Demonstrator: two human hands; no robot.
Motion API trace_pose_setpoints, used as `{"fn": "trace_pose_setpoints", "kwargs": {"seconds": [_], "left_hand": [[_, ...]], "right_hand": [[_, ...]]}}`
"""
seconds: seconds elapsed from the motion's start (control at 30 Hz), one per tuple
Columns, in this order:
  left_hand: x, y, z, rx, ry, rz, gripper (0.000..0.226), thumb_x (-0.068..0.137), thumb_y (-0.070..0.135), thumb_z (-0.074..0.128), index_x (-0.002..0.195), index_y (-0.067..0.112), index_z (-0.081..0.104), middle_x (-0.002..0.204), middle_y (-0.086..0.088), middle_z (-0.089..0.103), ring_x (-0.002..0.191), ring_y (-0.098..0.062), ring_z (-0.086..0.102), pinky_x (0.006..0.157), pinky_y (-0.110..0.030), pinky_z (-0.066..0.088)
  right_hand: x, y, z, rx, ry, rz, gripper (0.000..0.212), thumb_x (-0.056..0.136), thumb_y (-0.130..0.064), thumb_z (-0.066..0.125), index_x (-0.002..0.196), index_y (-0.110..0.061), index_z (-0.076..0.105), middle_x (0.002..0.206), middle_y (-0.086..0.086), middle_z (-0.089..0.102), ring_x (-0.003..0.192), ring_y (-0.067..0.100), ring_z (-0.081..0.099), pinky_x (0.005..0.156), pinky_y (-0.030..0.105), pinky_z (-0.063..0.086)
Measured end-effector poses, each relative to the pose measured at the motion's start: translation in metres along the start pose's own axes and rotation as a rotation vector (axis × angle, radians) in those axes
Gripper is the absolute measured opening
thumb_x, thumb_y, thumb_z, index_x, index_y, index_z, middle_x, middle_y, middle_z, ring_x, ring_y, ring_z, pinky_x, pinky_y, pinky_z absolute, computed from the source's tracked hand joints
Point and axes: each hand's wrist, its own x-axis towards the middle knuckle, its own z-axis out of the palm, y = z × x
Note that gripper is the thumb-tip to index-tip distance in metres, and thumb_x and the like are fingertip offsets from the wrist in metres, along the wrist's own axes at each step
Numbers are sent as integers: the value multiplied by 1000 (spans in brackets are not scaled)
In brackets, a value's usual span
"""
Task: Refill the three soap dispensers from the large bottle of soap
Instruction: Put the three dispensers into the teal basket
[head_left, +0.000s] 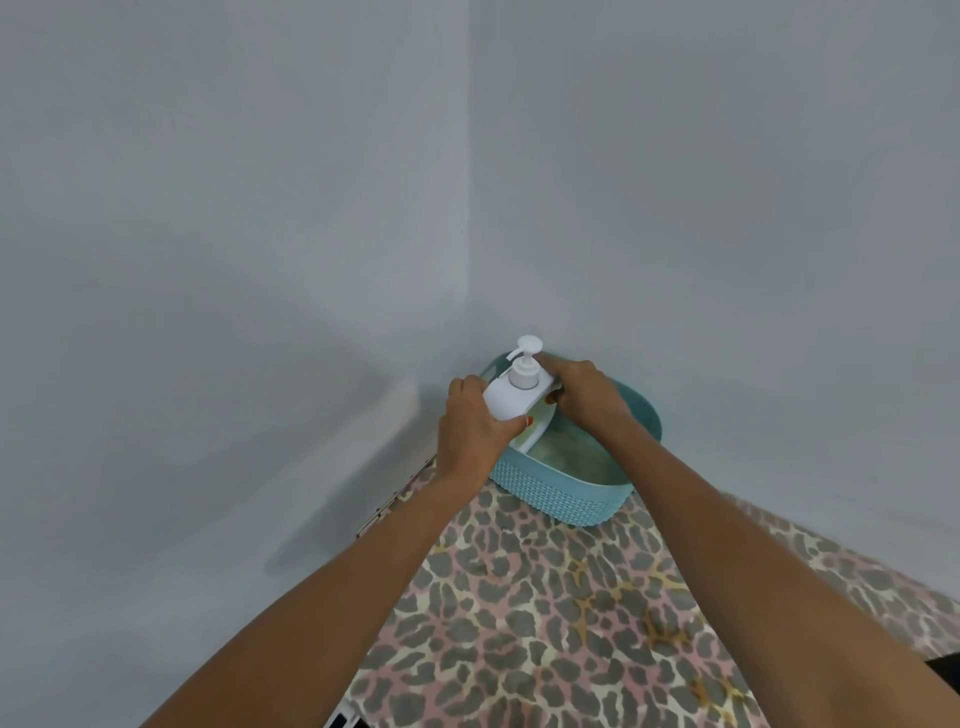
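Observation:
A white soap dispenser (511, 397) with a white pump head sits in the grip of my left hand (470, 431), held over the near-left rim of a teal plastic basket (561, 493). My right hand (584, 397) reaches into the basket just behind the dispenser, fingers curled on something white that is mostly hidden. Whether that hand touches the dispenser or another item, I cannot tell. Inside the basket a white edge and a pale surface show. The large soap bottle and other dispensers are not visible.
The basket stands in the far corner of a table covered with a leopard-print cloth (561, 613). Grey-white walls (260, 208) meet right behind the basket. The table's left edge (384, 512) runs diagonally beside my left forearm.

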Motion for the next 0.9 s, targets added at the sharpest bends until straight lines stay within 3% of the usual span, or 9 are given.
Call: {"fn": "trace_pose_setpoints", "kwargs": {"seconds": [0.1, 0.3, 0.5, 0.73, 0.9], "left_hand": [[-3, 1, 1, -22, -1, 6, 57, 68, 31, 79, 113, 9, 51, 109, -7, 50, 86, -11, 43, 70, -22, 37], [-14, 8, -8, -71, -4, 15, 53, 74, 18, 75, 118, 7, 47, 116, -10, 50, 103, -22, 49, 75, -20, 34], [-38, 22, -17, -61, 18, 45, 52, 79, 13, 70, 123, 5, 44, 121, -12, 51, 114, -26, 47, 86, -28, 37], [-88, 47, -11, -111, -65, 123, 50, 78, 12, 71, 122, 1, 50, 123, -15, 54, 115, -25, 50, 92, -24, 36], [-131, 70, 8, -182, -214, 214, 52, 77, 14, 72, 123, 2, 49, 124, -13, 55, 116, -23, 51, 97, -28, 39]], "right_hand": [[-7, 1, 4, -106, 27, 82, 36, 89, -11, 54, 125, -14, 53, 113, 15, 64, 103, 32, 58, 81, 36, 47], [-32, -1, -7, 219, 67, 93, 43, 87, -11, 60, 128, -5, 51, 128, 14, 57, 118, 27, 53, 98, 31, 38], [-76, -3, -24, 261, 157, 129, 35, 88, -11, 58, 122, -6, 57, 122, 11, 61, 111, 22, 56, 94, 26, 40], [-150, -4, -51, 280, 264, 128, 27, 87, -8, 59, 115, -5, 61, 114, 11, 64, 105, 19, 58, 84, 15, 38], [-212, 4, -67, 277, 341, 154, 26, 87, -8, 59, 113, -4, 62, 113, 12, 64, 105, 21, 58, 91, 27, 44]]}}
